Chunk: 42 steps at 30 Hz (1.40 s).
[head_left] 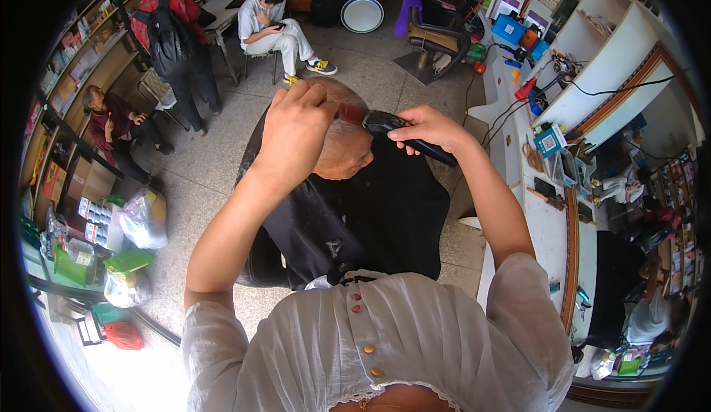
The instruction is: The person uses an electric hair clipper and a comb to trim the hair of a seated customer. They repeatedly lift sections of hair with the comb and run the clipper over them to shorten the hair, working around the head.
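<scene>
A seated person's head (342, 153) is below my hands, and a black cape (370, 216) drapes over the body. My left hand (298, 125) is closed over the top of the head, pinching a red comb (352, 114) that lies against the side of it. From the right, my right hand (437, 128) grips a black hair clipper (384, 123). The clipper's cutting end meets or nearly meets the comb; whether they touch I cannot tell. My left fingertips are partly hidden behind the hand.
A white counter (511, 168) with black cords, a blue box (509, 30) and small baskets runs along the right, under mirrors. Bags (144, 218) stand at left by shelves. Several people sit or stand behind, near an empty barber chair (437, 42).
</scene>
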Tool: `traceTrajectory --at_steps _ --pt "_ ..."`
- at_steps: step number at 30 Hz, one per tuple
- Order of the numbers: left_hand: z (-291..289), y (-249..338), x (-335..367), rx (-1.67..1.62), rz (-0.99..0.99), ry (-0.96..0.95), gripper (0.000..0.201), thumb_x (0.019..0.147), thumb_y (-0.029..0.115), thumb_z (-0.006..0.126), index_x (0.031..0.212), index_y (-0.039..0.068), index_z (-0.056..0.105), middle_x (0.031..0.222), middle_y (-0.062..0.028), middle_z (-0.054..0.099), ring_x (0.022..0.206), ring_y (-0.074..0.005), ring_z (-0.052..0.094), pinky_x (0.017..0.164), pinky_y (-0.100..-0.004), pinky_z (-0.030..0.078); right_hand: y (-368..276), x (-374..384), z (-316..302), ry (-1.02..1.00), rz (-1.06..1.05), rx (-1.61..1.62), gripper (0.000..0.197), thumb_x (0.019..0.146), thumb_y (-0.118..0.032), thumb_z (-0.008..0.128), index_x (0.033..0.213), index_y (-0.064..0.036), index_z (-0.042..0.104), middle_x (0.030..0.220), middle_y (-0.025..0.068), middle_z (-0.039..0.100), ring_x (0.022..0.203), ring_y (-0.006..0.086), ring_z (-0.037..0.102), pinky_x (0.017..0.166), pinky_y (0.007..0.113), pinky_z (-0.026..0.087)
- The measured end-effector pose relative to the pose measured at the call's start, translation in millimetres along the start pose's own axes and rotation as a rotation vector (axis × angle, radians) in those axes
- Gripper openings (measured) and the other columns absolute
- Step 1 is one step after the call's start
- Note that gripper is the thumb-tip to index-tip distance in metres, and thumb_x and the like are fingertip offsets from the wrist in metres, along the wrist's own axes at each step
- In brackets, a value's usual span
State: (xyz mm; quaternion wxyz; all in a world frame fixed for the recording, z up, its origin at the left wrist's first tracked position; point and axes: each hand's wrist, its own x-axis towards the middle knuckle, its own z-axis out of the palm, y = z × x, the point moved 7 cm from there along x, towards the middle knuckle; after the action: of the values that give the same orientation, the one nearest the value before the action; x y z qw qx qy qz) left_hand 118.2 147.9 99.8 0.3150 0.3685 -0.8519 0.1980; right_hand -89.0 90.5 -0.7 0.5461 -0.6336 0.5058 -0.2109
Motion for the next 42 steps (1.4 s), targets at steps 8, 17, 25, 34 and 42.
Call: traceTrajectory --at_steps 8,17,25,34,42 --pt "9 -5 2 -0.149 -0.009 -0.162 0.015 0.07 0.01 0.07 0.085 0.01 0.072 0.084 -0.0031 0.063 0.089 -0.0239 0.054 0.081 -0.035 0.044 10 -2 -9 -0.012 -0.016 0.094 0.031 0.085 -0.022 0.07 0.103 0.0028 0.064 0.076 0.0065 0.064 0.061 0.012 0.061 0.053 0.025 0.049" --pt "22 -12 14 -0.041 -0.024 -0.081 0.022 0.071 0.008 0.07 0.093 0.009 0.07 0.09 -0.0038 0.063 0.091 -0.0248 0.054 0.085 -0.0347 0.045 22 -1 -14 -0.112 0.076 0.04 0.028 0.085 -0.024 0.07 0.096 0.0006 0.064 0.077 0.0066 0.064 0.06 0.0112 0.061 0.054 0.024 0.05" --pt "18 -12 18 -0.06 0.007 0.006 0.018 0.069 0.004 0.061 0.082 0.01 0.07 0.084 -0.0036 0.061 0.09 -0.0219 0.055 0.083 -0.0335 0.045 -3 13 -12 -0.099 0.051 -0.007 0.031 0.085 -0.026 0.07 0.1 0.0007 0.063 0.077 0.0066 0.064 0.061 0.011 0.061 0.054 0.024 0.05" --pt "31 -36 14 -0.44 -0.116 -0.435 0.021 0.072 0.008 0.07 0.093 0.01 0.072 0.096 -0.0124 0.066 0.094 -0.0336 0.061 0.082 -0.0405 0.049 15 -3 -16 0.04 -0.096 0.241 0.033 0.087 -0.026 0.068 0.106 0.0009 0.061 0.088 0.0083 0.065 0.07 0.0121 0.063 0.061 0.025 0.052" --pt "26 -37 35 -0.343 0.06 -0.28 0.014 0.076 0.013 0.069 0.088 0.006 0.073 0.091 -0.0145 0.064 0.09 -0.0335 0.063 0.079 -0.0425 0.05 22 -20 -7 0.08 0.089 0.135 0.033 0.087 -0.027 0.068 0.106 -0.0001 0.061 0.083 0.0057 0.064 0.066 0.0103 0.061 0.058 0.024 0.05"
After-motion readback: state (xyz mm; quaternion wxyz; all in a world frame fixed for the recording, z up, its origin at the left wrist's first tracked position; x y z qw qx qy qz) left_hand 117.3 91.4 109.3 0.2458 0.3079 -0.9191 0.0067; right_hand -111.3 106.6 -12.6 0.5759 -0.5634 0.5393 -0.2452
